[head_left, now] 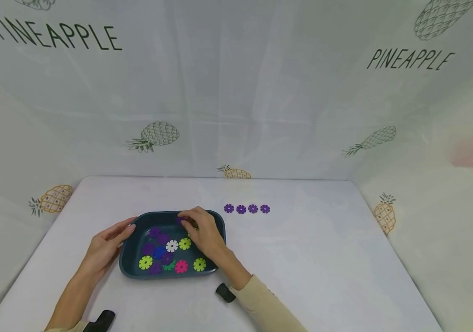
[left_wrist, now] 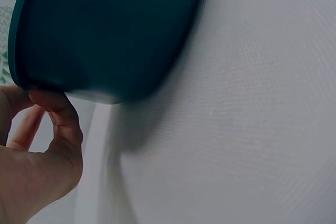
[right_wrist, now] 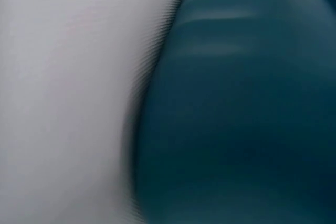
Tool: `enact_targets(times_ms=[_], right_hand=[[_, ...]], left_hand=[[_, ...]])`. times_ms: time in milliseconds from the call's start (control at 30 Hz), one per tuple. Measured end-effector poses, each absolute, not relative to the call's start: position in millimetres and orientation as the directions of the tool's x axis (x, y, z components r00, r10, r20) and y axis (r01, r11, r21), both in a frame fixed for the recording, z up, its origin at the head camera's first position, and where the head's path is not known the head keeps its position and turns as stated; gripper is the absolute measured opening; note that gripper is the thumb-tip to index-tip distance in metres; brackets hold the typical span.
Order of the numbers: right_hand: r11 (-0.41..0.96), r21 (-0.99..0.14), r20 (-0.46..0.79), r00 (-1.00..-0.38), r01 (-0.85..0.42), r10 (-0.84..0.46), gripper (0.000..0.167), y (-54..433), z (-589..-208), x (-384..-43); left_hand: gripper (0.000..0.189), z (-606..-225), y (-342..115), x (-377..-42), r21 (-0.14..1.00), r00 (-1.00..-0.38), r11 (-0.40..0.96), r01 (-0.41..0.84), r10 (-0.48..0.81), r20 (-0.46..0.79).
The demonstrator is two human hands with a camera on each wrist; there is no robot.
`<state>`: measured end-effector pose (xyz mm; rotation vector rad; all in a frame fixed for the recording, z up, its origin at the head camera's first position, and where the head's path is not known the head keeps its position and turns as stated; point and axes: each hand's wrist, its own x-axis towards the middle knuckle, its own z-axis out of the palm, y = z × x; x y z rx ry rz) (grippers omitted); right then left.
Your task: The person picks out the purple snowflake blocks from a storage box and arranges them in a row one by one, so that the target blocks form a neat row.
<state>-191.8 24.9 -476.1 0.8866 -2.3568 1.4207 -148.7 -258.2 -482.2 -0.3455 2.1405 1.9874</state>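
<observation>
A dark teal tray (head_left: 126, 265) holds several notched plastic discs, the flower-shaped interlocking kind. At the tray's left end, my left hand (head_left: 102, 251) pinches the rim between thumb and fingers; the left wrist view shows the same hand (left_wrist: 50, 145) at the tray's corner (left_wrist: 105, 35). My right hand (head_left: 205, 233) reaches over the far right part of the tray, and its thumb and forefinger pinch a purple disc (head_left: 181, 220). Only the tray's outer wall (right_wrist: 226, 114) shows in the right wrist view; the hand is out of sight there.
A row of several purple discs (head_left: 241, 209) lies on the white table (head_left: 323, 258) beyond the tray's right end. In the tray are a white disc (head_left: 171, 246), a pink disc (head_left: 181, 266), yellow-green discs (head_left: 145, 262) and more. A pineapple-print curtain (head_left: 261, 92) surrounds the table.
</observation>
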Motion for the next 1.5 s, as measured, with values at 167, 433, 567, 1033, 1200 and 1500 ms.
enact_targets(times_ms=[167, 433, 567, 1033, 1200, 1500], right_hand=[[0.268, -0.781, 0.517, -0.824, -0.565, -0.232, 0.019, 28.1, -473.3, -193.2], [0.194, -0.855, 0.465, -0.876, -0.482, -0.127, 0.021, 44.9, -469.5, -200.5], [0.187, -0.886, 0.416, -0.905, -0.425, -0.086, 0.023, 56.9, -463.2, -203.1], [0.173, -0.959, 0.235, -0.971, -0.226, 0.032, 0.024, 99.6, -451.0, -213.0], [0.162, -0.969, 0.197, -0.979, -0.187, 0.048, 0.025, 114.1, -436.3, -206.5], [0.105, -0.987, 0.128, -0.987, -0.118, 0.095, 0.029, 147.4, -470.8, -226.9]], left_hand=[[0.058, -481.6, -258.5, -147.6, 0.944, -0.95, 0.106, -0.312, -0.034, -0.31], [0.06, -484.1, -258.4, -148.2, 0.948, -0.955, 0.122, -0.296, -0.045, -0.292], [0.058, -485.0, -259.5, -148.7, 0.947, -0.955, 0.119, -0.297, -0.048, -0.294], [0.061, -481.7, -258.3, -148.7, 0.95, -0.957, 0.12, -0.289, -0.047, -0.286], [0.061, -482.6, -257.6, -148.7, 0.952, -0.959, 0.113, -0.284, -0.039, -0.281], [0.062, -482.9, -256.9, -148.2, 0.95, -0.958, 0.117, -0.288, -0.044, -0.285]])
